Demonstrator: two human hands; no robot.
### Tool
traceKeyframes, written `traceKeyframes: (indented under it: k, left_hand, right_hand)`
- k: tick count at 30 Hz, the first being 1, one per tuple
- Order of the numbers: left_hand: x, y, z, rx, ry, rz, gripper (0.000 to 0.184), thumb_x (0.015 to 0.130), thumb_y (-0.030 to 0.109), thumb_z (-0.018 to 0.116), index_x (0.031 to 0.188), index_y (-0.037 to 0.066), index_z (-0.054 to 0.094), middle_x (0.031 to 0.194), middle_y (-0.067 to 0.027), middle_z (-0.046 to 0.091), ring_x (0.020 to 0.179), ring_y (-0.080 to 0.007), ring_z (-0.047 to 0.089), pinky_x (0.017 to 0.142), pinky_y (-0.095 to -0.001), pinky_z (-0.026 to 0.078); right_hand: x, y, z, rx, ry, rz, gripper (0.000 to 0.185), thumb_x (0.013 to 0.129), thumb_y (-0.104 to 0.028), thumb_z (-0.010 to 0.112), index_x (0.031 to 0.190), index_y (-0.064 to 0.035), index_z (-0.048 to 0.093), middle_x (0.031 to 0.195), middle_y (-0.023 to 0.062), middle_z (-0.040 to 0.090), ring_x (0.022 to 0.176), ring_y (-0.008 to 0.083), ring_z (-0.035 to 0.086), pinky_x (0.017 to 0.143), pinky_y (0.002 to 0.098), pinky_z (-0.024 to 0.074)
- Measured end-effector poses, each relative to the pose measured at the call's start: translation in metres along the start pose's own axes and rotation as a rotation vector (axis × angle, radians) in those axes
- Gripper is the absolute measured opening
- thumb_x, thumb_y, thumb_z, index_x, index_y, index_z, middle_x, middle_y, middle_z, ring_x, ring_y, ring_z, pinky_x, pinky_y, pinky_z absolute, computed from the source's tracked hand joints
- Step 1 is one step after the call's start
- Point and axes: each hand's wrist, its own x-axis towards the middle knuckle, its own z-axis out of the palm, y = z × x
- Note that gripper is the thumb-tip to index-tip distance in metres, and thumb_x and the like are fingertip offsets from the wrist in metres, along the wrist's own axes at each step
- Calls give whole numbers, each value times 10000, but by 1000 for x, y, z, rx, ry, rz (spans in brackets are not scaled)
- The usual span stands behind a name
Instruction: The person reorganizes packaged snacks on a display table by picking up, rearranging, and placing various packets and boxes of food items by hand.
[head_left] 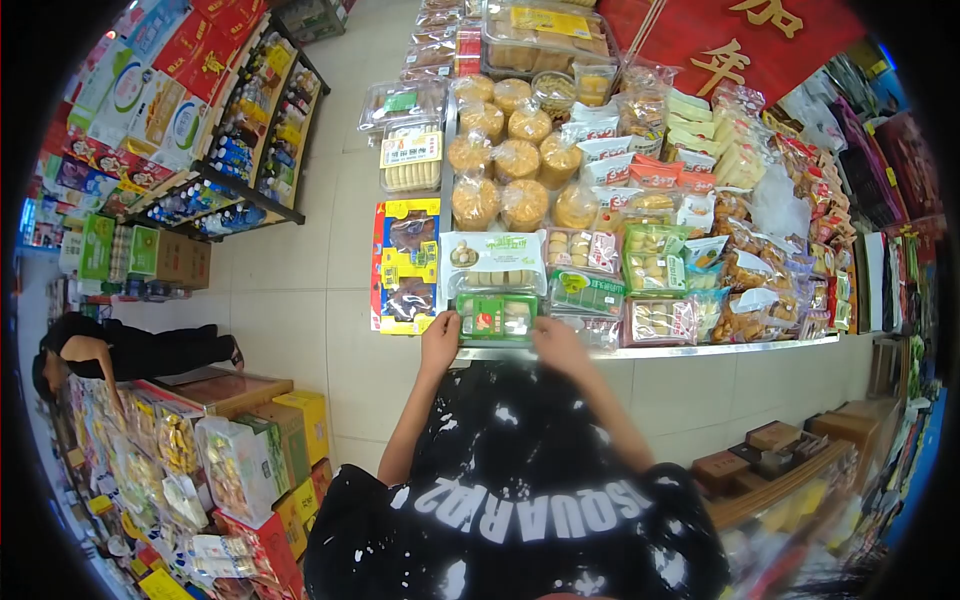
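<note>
A clear plastic pastry box with a green label point(495, 318) lies at the front edge of the display. My left hand point(440, 340) is closed on its left edge, thumb and fingers pinching the side. At its right edge is my right hand point(560, 345), smeared by motion; its fingers look curled, but whether they grip the box cannot be told. Just behind lies a white-and-green pastry pack point(492, 262). Right of the box sits another green pack point(587, 291). A blue-and-yellow pastry box point(408, 265) stands to the left.
Bagged round cakes point(520, 160) stand in rows farther back, with bagged breads point(755, 270) on the right. A metal edge point(700, 350) runs along the display's front. Drink shelves point(260, 130) are at the far left. A person in black point(130, 355) bends over goods at lower left.
</note>
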Motion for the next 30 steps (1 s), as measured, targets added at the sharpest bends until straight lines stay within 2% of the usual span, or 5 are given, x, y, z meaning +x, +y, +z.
traceKeyframes:
  k: [7,8,15,20,30]
  left_hand:
    - [9,-27,-4,81,12,62,284,947,245,581,1066,-2,655,898,-145,701,833,-197,668,760,-321,514]
    - [10,-29,-4,76,17,59,288,949,249,582,1074,0,653,898,-143,701,833,-198,668,760,-321,514]
    - [2,-10,3,128,20,61,276,945,211,570,1107,-3,638,905,-136,685,818,-186,650,736,-321,513]
    - [-32,43,12,271,291,307,270,915,121,558,1162,22,603,987,-121,657,779,-205,629,694,-320,503]
    - [-32,115,93,746,-323,982,734,768,374,749,1369,54,475,1387,-224,477,1299,-374,448,1066,-538,314]
  right_hand:
    - [-7,-10,8,43,80,-20,384,853,-278,588,1126,-10,618,975,267,654,942,453,616,833,501,487]
    - [-6,-8,6,-14,-30,79,465,895,-295,602,1291,-53,579,1124,176,675,959,292,666,853,383,521]
    - [-26,43,-5,790,115,208,348,873,-207,629,1145,9,633,885,147,680,693,177,650,659,301,517]
    - [-53,102,-22,256,692,127,364,858,-150,599,1181,18,583,1084,194,642,881,309,648,773,393,520]
    - [-70,72,-36,97,450,272,741,819,-134,610,1455,58,282,1488,284,305,1276,419,459,1028,438,420]
